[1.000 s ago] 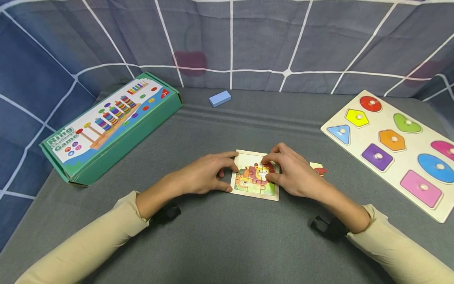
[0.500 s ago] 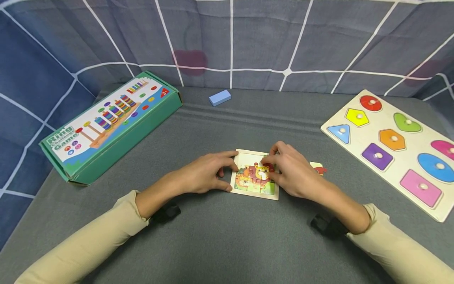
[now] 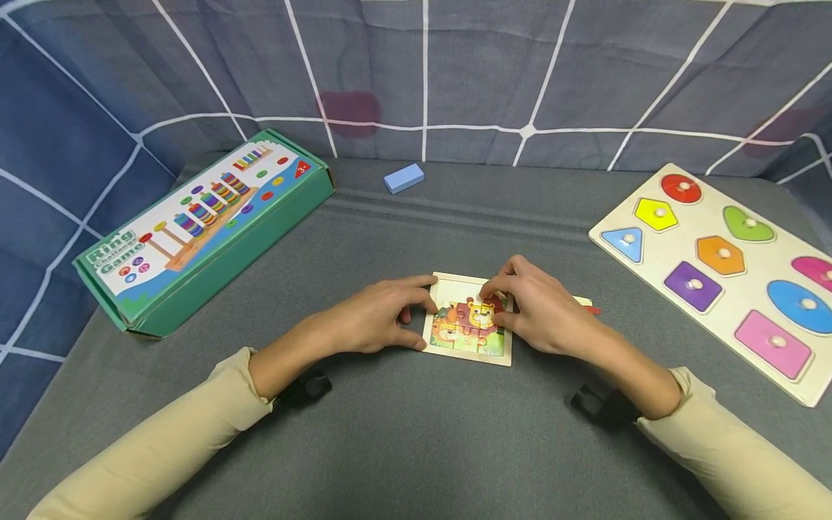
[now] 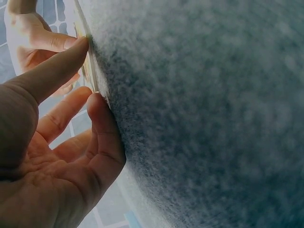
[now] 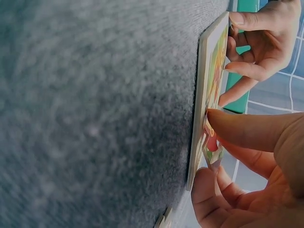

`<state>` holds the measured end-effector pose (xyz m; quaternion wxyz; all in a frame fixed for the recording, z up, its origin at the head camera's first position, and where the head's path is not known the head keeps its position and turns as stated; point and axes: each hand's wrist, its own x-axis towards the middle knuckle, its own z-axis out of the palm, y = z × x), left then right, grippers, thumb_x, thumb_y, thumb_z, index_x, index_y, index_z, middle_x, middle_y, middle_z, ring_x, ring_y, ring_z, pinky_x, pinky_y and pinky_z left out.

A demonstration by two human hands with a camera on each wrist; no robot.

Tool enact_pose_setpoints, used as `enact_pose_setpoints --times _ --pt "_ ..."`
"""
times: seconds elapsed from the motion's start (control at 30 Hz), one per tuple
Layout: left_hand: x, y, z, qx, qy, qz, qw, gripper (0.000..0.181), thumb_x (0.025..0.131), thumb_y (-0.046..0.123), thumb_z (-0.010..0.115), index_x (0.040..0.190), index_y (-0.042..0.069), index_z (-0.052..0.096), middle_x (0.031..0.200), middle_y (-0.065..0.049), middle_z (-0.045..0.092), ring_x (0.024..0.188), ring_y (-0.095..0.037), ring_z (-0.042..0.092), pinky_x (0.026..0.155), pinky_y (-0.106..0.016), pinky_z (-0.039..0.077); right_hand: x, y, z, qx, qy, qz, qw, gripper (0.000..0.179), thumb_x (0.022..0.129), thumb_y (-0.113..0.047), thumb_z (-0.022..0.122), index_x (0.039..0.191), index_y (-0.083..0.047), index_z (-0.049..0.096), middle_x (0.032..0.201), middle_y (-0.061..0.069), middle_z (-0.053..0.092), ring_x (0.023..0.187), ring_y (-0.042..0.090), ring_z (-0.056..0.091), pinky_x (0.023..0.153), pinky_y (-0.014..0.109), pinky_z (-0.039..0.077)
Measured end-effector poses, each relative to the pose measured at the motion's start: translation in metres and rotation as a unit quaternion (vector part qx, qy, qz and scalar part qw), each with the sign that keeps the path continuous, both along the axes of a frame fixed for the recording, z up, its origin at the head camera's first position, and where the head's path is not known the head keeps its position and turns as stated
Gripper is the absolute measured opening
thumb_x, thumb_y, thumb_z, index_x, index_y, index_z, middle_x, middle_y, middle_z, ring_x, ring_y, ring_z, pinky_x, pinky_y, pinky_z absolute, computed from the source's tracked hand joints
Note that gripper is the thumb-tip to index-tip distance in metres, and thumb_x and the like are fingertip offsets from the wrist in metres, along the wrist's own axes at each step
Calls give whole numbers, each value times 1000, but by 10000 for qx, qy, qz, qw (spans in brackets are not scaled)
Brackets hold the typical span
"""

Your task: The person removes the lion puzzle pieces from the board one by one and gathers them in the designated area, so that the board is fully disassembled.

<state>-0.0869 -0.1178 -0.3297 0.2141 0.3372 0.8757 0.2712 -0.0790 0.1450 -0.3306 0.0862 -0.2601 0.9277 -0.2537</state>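
A small wooden jigsaw puzzle [image 3: 468,357] with a lion picture lies flat on the grey cloth in the head view; the top left part of its tray shows bare wood. My left hand [image 3: 380,315] grips the tray's left edge, thumb near the front corner and index finger at the back corner. Over the tray's right side, my right hand [image 3: 542,314] pinches a puzzle piece [image 5: 213,145] between thumb and fingers. In the right wrist view this piece sits tilted close over the tray. Another puzzle piece [image 3: 588,303] lies right of the tray, partly hidden behind my right hand.
A green ring game box [image 3: 201,231] lies at the left. Farther back is a blue block [image 3: 404,178]. On the right lies a wooden shape board [image 3: 659,278] with coloured knobbed pieces. A checked curtain [image 3: 474,79] hangs behind the grey surface.
My right hand has shifted slightly and its thumb has moved right over the tray, while it now hides more of the loose piece. My left hand stays at the tray's edge.
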Motion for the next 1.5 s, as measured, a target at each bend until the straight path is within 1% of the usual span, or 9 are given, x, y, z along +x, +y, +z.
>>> enact_pose_setpoints --times 0.23,0.57,0.7,0.87,1.07,1.23,1.4,1.5 --pt "0 0 0 -7 -28 7 10000 39 82 20 83 116 11 67 155 -14 36 84 -11 54 75 -28 45 -2 0 -1 -75 -111 -90 9999 25 81 -6 81 103 -13 72 103 6 53 81 19 49 68 36 40" --pt "-1 -1 -1 29 24 -8 10000 39 82 20 83 116 11 67 154 -14 37 84 -11 54 76 -28 45 -3 -1 -2 -171 -150 -96 9997 24 80 -4 81 99 -14 70 98 3 52 81 18 47 68 36 39" --pt "-1 -1 -1 13 14 -1 10000 39 82 20 83 116 11 67 154 -14 37 84 -10 54 76 -28 45 -3 -1 -3 -228 -140 -76 9996 23 80 -3 80 98 -14 70 99 4 52 82 19 47 68 36 39" --pt "-1 0 -1 -1 -8 13 10000 39 82 20 83 116 11 67 154 -14 37 84 -11 53 76 -28 45 -1 0 -3 -344 -79 -35 9994 26 80 -5 79 103 -13 70 100 3 54 81 19 48 68 36 39" --pt "0 0 -2 -2 -24 13 10000 39 82 19 83 117 10 67 154 -14 37 83 -11 53 75 -28 45 -1 3 -3 -440 6 -112 9990 44 78 -5 80 120 -7 66 93 3 53 79 19 47 66 35 37" --pt "0 0 -2 20 -18 26 10000 40 81 19 83 117 10 67 154 -14 36 83 -11 53 75 -28 45 1 6 -3 -439 48 -232 9988 43 78 -8 81 118 -3 67 96 4 55 83 20 49 69 35 38" --pt "0 0 0 10 1 37 10000 40 81 20 84 117 11 67 154 -13 37 83 -10 53 75 -28 45 3 12 -1 -523 50 -260 9983 41 80 -11 82 118 -4 69 103 3 59 88 19 52 70 36 40" --pt "0 1 1 -13 -12 35 10000 40 81 20 84 117 12 67 155 -13 37 84 -10 53 76 -28 45 5 16 0 -603 55 -229 9979 40 80 -12 82 118 -4 69 106 3 60 86 17 54 69 35 42"
